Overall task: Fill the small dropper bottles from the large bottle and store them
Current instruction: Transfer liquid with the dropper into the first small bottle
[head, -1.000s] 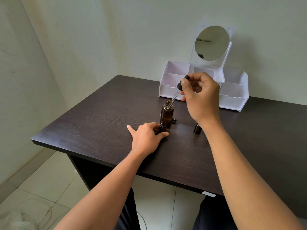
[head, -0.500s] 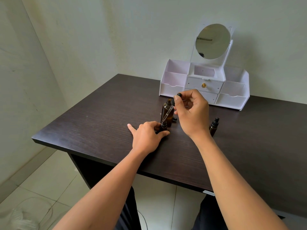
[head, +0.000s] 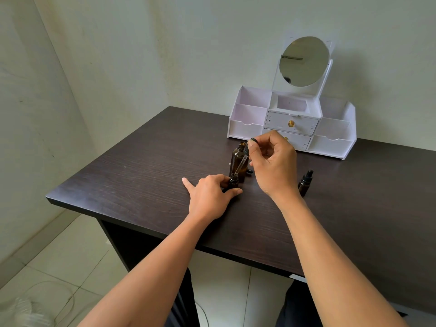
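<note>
A large amber bottle (head: 237,159) stands open at the middle of the dark table (head: 141,175). Just in front of it, my left hand (head: 208,197) holds a small open amber dropper bottle (head: 233,181) upright between thumb and fingers, index finger stretched out to the left. My right hand (head: 273,164) pinches the black bulb of a glass dropper (head: 243,160), which slants down with its tip at the small bottle's mouth. A second small bottle (head: 305,182) with its black dropper cap on stands to the right of my right wrist.
A white organiser (head: 247,114) with open side compartments, two small drawers and a round mirror (head: 304,61) stands against the back wall. A small black cap (head: 249,171) lies behind the large bottle. The table's front edge runs above a tiled floor.
My right hand has come down from above the large bottle and brought the dropper's tip to the small bottle's mouth. My left hand has stayed on the small bottle.
</note>
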Demonstrator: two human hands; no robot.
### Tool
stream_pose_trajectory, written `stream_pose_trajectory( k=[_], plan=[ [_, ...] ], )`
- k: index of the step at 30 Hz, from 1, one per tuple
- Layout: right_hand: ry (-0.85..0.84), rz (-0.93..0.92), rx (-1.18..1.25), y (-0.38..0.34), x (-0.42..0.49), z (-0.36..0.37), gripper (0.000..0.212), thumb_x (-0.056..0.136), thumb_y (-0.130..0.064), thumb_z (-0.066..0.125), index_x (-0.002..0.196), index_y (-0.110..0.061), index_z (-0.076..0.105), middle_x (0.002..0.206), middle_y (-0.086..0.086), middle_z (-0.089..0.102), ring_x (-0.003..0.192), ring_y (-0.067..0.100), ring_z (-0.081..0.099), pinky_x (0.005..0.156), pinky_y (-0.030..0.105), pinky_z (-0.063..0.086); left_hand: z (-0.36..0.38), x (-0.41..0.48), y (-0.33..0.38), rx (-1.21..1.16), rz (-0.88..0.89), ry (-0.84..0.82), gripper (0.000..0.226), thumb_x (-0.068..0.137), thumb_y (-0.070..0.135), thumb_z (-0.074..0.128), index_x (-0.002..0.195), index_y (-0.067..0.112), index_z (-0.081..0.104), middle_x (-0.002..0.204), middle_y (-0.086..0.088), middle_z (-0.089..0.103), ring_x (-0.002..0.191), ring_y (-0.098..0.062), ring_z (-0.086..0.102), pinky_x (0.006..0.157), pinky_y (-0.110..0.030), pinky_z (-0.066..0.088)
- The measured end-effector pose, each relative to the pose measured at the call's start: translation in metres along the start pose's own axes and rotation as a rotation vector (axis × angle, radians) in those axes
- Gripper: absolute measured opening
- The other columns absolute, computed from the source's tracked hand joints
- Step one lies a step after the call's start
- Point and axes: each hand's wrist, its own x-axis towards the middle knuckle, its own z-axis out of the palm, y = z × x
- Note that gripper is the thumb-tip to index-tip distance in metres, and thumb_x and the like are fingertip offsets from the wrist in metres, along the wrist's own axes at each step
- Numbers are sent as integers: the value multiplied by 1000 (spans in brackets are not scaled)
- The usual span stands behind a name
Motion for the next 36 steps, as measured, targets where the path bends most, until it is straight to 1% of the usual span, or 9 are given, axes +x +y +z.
stream_pose_trajectory(
  k=[4,7,11,14,18,23,27,32,36],
  plan=[
    [-8,38,44,2,1,0,5,91,-23,71,90,-22,66,82,-7,70,74,16,70,67,43,61,0,0,0,0,0,-4,40,86,61,64,114,33,69,98,10,73,107,-14,64,114,-63,-13],
    [-9,69,54,3,0,1,12,88,-24,75,96,-20,67,87,-8,71,78,11,71,72,38,62,0,0,0,-4,5,3,39,86,61,64,114,33,69,98,10,74,107,-14,64,114,-63,-14],
    [-28,66,27,7,0,0,7,90,-24,73,91,-20,67,82,-5,71,74,14,70,67,43,62,0,0,0,-11,4,4,38,86,60,64,113,34,69,96,10,73,106,-13,64,114,-62,-14],
    [-41,76,29,8,1,-1,7,90,-22,73,90,-19,67,80,-5,71,72,15,70,68,45,61,0,0,-1,-10,6,11,38,86,61,64,112,34,69,94,11,73,105,-12,64,115,-62,-13],
    [-48,95,63,6,0,0,26,88,-22,75,111,-23,64,86,-10,70,75,12,71,70,39,62,1,1,-1,-6,5,3,39,86,61,64,114,34,69,97,10,73,107,-13,63,115,-63,-13],
    [-59,71,35,9,1,1,10,89,-22,74,96,-22,66,82,-8,67,77,16,70,67,45,62,1,1,-1,-7,5,1,38,87,60,64,114,34,69,98,10,73,107,-14,64,115,-64,-13],
    [-71,77,43,7,0,2,21,89,-23,74,108,-23,64,88,-9,69,81,13,71,69,43,63,0,1,-1,-3,6,2,38,87,60,64,115,34,68,98,10,73,107,-14,64,115,-63,-13],
    [-76,70,21,7,1,3,11,90,-22,73,99,-21,66,83,-10,67,80,13,70,68,43,62,2,1,-2,10,9,9,39,86,61,64,113,34,69,98,10,73,107,-14,64,114,-63,-13],
    [-84,66,29,4,1,3,18,89,-22,74,104,-27,64,87,-10,66,82,12,70,70,42,62,3,2,-3,7,6,-4,40,86,62,63,114,34,68,100,10,73,108,-14,64,113,-63,-14]
  ],
)
